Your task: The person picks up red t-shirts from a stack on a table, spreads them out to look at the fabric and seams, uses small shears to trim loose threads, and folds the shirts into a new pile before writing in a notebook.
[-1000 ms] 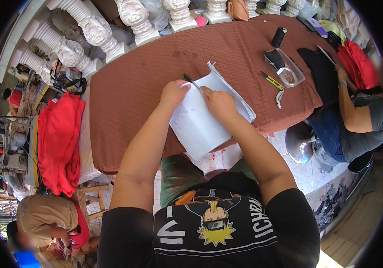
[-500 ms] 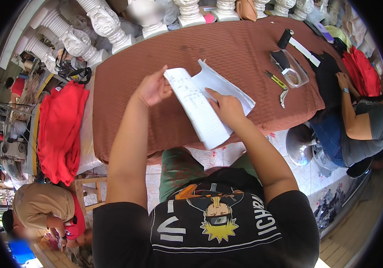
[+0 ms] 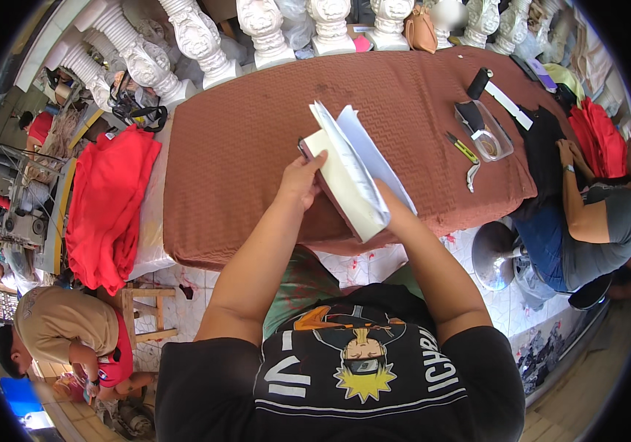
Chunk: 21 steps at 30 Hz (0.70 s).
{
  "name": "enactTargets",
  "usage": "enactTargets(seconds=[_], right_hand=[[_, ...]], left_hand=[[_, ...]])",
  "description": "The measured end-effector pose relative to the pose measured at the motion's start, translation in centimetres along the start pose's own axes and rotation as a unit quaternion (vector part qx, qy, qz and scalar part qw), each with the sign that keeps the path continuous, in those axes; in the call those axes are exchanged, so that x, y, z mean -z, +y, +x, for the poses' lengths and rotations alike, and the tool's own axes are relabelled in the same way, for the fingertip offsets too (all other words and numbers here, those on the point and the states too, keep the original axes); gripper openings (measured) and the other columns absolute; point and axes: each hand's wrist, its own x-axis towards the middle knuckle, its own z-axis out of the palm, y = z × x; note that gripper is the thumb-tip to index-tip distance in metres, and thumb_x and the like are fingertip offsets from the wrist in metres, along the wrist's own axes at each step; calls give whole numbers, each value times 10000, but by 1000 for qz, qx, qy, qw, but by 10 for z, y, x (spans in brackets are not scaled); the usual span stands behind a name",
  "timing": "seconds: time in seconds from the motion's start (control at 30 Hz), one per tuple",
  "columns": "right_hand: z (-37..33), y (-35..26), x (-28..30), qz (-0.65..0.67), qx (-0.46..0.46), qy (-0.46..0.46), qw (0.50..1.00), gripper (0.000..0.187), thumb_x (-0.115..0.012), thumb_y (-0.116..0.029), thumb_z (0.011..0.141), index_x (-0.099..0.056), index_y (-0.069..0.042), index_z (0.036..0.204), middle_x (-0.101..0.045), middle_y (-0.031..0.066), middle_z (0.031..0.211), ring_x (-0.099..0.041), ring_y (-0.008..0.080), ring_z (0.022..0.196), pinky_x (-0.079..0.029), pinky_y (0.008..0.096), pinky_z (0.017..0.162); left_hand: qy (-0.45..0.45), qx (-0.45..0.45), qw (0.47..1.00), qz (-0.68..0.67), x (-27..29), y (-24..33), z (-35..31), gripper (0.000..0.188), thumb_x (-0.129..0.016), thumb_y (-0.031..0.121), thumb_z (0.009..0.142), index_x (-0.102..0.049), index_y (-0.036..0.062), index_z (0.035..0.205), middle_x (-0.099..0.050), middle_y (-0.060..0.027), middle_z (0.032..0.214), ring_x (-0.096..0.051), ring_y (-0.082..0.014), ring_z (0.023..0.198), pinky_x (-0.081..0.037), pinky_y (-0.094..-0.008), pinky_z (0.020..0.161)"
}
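Observation:
An opened notebook (image 3: pixel 346 177) with a dark cover edge and white pages is held up above the brown-covered table (image 3: pixel 242 140). My left hand (image 3: pixel 303 179) grips its left side, thumb pressed on the page and fingers underneath. Several pages stand raised and fanned toward the right. My right hand (image 3: pixel 393 210) reaches in behind the raised pages on the right side; its fingers are hidden by the paper.
Right of the notebook lie yellow-handled thread snips (image 3: pixel 463 147), a clear plastic box (image 3: pixel 493 132) and a black thread spool (image 3: pixel 479 83). Red cloth (image 3: pixel 109 206) is piled at left. A co-worker (image 3: pixel 595 214) handles black fabric at right; another person (image 3: pixel 65 324) bends at lower left.
My left hand has moved from the notebook's upper corner to its left side and now grips it. The pages have swung upright, and my right hand, earlier pointing over the page, is now behind them.

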Motion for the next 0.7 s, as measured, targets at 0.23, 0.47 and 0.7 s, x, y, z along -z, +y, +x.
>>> enactTargets(seconds=[0.23,0.47,0.7], right_hand=[[-33,-61,35,-16,80,205,975,286,-594,-198,860,-628,-27,1086,-666,118,900,-633,177,737,-477,290,611],[-31,-69,40,134,-76,159,975,430,-580,-305,903,-514,-74,1261,-616,51,1080,-591,96,834,-472,252,648],[-22,-49,8,244,-80,59,965,320,-588,-190,899,-566,27,1133,-642,74,997,-600,110,876,-493,274,759]], left_hand=[[49,-144,985,-82,15,35,-4,277,-505,135,937,-481,-36,1154,-595,-137,1095,-609,-241,947,-512,-342,805],[-6,-125,992,19,-19,47,-38,242,-538,113,911,-519,-13,1117,-632,-103,931,-628,-163,764,-533,-286,668],[-103,-88,980,-145,-47,37,-60,314,-558,196,918,-516,-11,1151,-615,-115,1010,-611,-157,832,-508,-310,767]])
